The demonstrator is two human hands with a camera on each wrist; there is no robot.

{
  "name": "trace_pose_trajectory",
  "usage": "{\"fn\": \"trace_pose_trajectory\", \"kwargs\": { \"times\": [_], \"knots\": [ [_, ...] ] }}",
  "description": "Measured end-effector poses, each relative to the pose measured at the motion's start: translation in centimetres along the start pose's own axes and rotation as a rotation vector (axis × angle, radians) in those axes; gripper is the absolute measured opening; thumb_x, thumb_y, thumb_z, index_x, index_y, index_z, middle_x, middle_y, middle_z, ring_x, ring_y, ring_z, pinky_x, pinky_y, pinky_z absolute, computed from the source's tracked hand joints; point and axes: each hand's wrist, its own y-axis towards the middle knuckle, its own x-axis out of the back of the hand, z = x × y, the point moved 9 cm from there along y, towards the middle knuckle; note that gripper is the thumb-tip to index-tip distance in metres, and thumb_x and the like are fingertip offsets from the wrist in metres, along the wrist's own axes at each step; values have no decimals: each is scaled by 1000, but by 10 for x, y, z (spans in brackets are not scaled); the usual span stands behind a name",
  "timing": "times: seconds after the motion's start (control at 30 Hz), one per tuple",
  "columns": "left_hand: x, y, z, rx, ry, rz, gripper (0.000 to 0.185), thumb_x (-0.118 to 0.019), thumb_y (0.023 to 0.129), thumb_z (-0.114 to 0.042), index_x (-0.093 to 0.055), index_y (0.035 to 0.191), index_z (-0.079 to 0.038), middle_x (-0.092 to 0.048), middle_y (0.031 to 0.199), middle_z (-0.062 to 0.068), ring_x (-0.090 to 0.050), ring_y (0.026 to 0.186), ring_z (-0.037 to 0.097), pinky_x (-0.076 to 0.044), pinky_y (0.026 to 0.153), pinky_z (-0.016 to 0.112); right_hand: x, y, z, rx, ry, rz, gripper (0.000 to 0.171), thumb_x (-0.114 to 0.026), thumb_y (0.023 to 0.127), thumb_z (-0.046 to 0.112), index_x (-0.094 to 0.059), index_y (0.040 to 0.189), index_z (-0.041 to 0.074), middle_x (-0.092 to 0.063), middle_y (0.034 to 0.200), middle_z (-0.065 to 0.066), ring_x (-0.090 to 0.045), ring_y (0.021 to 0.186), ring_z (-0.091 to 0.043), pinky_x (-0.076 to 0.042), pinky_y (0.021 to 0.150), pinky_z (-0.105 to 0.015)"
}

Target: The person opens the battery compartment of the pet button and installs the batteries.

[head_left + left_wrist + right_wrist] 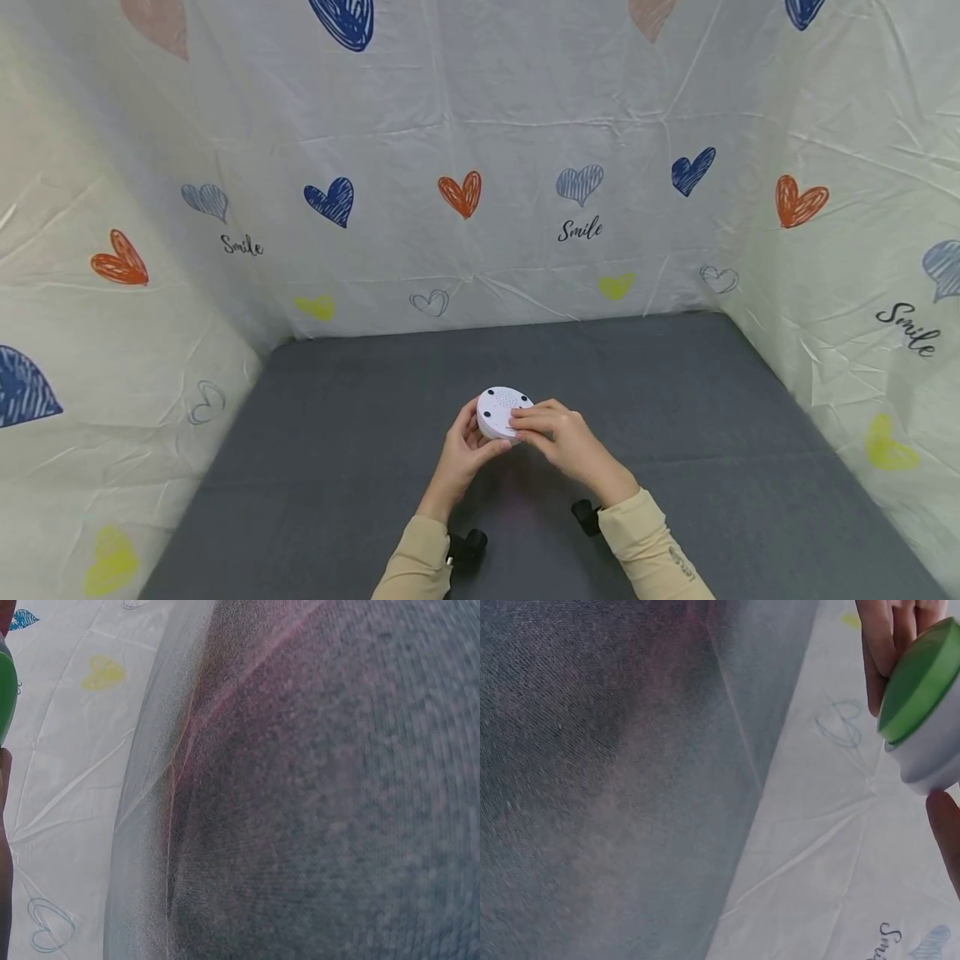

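Note:
A round white device (501,408) is held just above the grey table (675,392), its white underside with small black feet turned up toward me. My left hand (471,437) grips its left edge, thumb underneath. Curled fingers of my right hand (537,425) pinch its right edge. In the right wrist view the device (922,697) shows a green face and a white body, with fingers (889,634) wrapped behind it. The left wrist view catches only a sliver of the green face (6,682) at the far left edge.
Grey felt covers the table, which is walled on three sides by a white sheet (525,125) printed with hearts and "Smile". Black wrist camera mounts (468,546) sit under both beige sleeves.

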Motion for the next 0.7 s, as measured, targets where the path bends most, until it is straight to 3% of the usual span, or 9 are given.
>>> {"fn": "trace_pose_trajectory", "kwargs": {
  "times": [0.13, 0.37, 0.53, 0.7],
  "knots": [
    [-1, 0, -1, -4, 0, 0, 76, -71, 78, 5, -28, 140, 1, -39, 136, 22, -47, 116, 23, -45, 90, 29, 2, -2, -6, -22, 56, -53, 23, -73, 77, 3, -73, 100, 6, -66, 108, -5, -57, 97, -17, -51, 79, -30],
    [-3, 1, -4, -22, 6, 11, 76, -71, 77, 5, -28, 140, 3, -39, 135, 22, -48, 114, 23, -44, 91, 29, 22, -4, 0, -248, 303, -131, 21, -66, 83, -1, -68, 103, -6, -59, 117, -20, -51, 111, -35, -45, 90, -36],
    [-5, 1, -5, -28, 3, 30, 75, -72, 78, 2, -28, 140, 3, -39, 136, 22, -47, 115, 21, -44, 91, 28, 15, -9, -17, -358, 414, -102, 28, -63, 87, 1, -62, 113, -9, -50, 128, -23, -47, 118, -35, -45, 90, -36],
    [-5, 2, -6, -30, 3, 26, 75, -73, 78, 0, -30, 139, 2, -40, 135, 20, -46, 115, 21, -43, 92, 28, 8, -11, -24, -399, 506, -59, 34, -60, 88, -1, -54, 119, -14, -47, 129, -27, -48, 116, -36, -45, 90, -33]
  ]
}}
